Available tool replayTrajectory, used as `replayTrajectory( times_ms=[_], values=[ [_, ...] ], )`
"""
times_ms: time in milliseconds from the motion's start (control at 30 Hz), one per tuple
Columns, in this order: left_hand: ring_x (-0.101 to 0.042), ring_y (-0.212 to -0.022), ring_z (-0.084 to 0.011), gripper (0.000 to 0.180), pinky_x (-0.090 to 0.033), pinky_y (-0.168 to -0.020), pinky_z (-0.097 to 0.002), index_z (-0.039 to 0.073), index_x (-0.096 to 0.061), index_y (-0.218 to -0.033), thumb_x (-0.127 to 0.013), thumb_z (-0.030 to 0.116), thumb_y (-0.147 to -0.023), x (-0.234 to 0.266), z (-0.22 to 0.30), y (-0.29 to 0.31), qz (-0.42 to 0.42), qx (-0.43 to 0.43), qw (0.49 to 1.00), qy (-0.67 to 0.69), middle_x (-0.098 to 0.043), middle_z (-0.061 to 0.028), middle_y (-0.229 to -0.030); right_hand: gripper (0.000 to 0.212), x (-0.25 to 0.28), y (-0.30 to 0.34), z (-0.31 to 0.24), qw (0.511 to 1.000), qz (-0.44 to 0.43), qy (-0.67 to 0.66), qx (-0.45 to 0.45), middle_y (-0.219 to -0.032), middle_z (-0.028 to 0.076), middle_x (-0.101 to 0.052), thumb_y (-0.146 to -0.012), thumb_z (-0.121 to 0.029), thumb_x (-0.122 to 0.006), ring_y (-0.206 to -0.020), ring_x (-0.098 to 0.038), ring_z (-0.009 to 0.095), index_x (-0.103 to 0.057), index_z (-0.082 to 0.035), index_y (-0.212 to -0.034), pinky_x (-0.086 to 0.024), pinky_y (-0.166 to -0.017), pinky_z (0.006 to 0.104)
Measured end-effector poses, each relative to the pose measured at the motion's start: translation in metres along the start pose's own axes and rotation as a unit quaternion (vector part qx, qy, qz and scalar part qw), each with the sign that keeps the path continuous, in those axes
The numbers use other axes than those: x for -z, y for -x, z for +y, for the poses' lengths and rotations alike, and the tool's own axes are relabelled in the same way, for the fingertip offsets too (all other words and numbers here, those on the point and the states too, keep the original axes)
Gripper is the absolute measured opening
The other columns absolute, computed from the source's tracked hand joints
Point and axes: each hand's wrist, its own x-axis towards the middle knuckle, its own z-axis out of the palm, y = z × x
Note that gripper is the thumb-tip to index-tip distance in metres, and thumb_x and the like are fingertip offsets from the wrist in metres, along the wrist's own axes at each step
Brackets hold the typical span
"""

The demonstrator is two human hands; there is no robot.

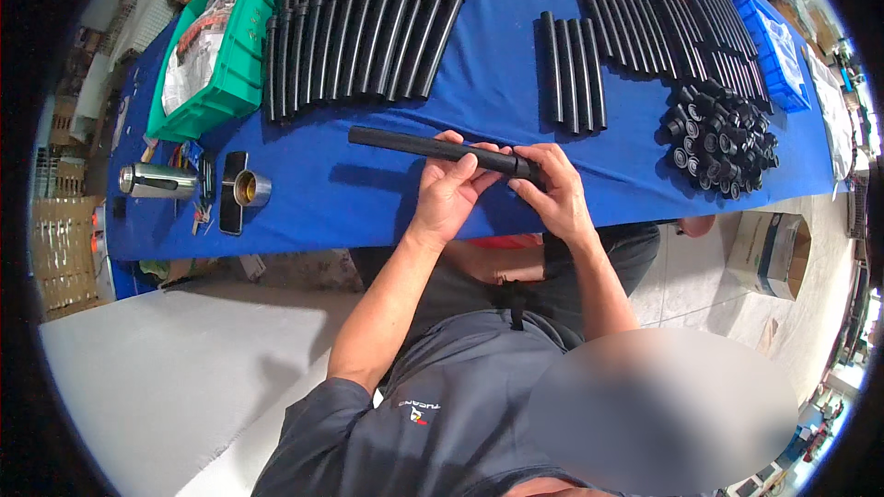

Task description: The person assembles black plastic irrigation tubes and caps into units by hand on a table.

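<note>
A long black tube (396,141) is held level above the blue table (322,202), its free end pointing left. My left hand (448,189) wraps around the tube near its right end. My right hand (554,191) pinches the tube's right tip, where a short black sleeve sits; the joint itself is hidden by my fingers. Directly beyond my hands lie three or so black tubes (571,69) side by side.
Rows of black tubes (368,23) cover the far left and far right (672,9) of the table. A heap of short black caps (723,138) lies at right. A green bin (226,46), a blue bin (773,51), a steel flask (157,181), a phone (232,193), a metal cup (249,189) and a cardboard box (769,253) stand around.
</note>
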Motion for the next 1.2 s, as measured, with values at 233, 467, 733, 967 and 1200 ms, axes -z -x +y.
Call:
replayTrajectory(
  times_ms=[233, 467, 733, 967, 1200],
  values=[
    [-0.06, -0.117, -0.0363, 0.03, -0.051, -0.1, -0.051, 0.018, -0.047, -0.119, -0.059, 0.005, -0.095, -0.003, -0.004, 0.001, 0.018, 0.001, 1.0, -0.01, -0.062, -0.0204, -0.122, 0.037, 0.003, -0.001, -0.001, 1.0, -0.009, -0.01, 0.023, -0.11, 0.015, -0.063, -0.083, -0.006, -0.071, -0.1, -0.063, 0.03, -0.06, -0.001, -0.118, -0.05, -0.085, 0.0364],
    [-0.062, -0.114, -0.0336, 0.03, -0.054, -0.097, -0.0488, 0.018, -0.045, -0.119, -0.06, 0.006, -0.095, -0.006, -0.007, 0.002, 0.047, 0.003, 0.998, -0.043, -0.062, -0.022, -0.121, 0.036, 0.0, 0.0, 0.002, 0.998, 0.0, 0.028, 0.056, -0.109, 0.018, -0.062, -0.084, -0.007, -0.071, -0.098, -0.063, 0.035, -0.059, 0.0, -0.117, -0.05, -0.084, 0.0381],
    [-0.065, -0.109, -0.0299, 0.03, -0.058, -0.09, -0.0439, 0.015, -0.046, -0.117, -0.062, 0.006, -0.094, -0.011, -0.007, 0.003, 0.067, 0.003, 0.995, -0.071, -0.065, -0.0191, -0.115, 0.035, -0.002, 0.002, 0.0, 0.997, -0.009, 0.043, 0.062, -0.11, 0.018, -0.062, -0.084, -0.005, -0.07, -0.098, -0.064, 0.036, -0.059, 0.001, -0.117, -0.052, -0.082, 0.0398],
    [-0.066, -0.107, -0.0292, 0.027, -0.059, -0.088, -0.0441, 0.015, -0.046, -0.116, -0.062, 0.007, -0.095, -0.011, -0.008, 0.002, 0.085, 0.001, 0.993, -0.078, -0.065, -0.019, -0.113, 0.035, -0.004, 0.003, 0.001, 0.994, 0.006, 0.066, 0.089, -0.109, 0.019, -0.061, -0.084, -0.005, -0.07, -0.097, -0.064, 0.037, -0.058, 0.001, -0.116, -0.052, -0.081, 0.04],
    [-0.066, -0.107, -0.0293, 0.026, -0.058, -0.09, -0.0451, 0.015, -0.047, -0.114, -0.062, 0.006, -0.094, -0.003, -0.006, -0.002, 0.053, 0.013, 0.997, -0.057, -0.065, -0.0187, -0.113, 0.035, -0.005, 0.003, -0.001, 0.991, 0.003, 0.099, 0.088, -0.107, 0.019, -0.061, -0.084, -0.006, -0.07, -0.096, -0.063, 0.037, -0.058, 0.001, -0.117, -0.052, -0.08, 0.0401]
  ],
)
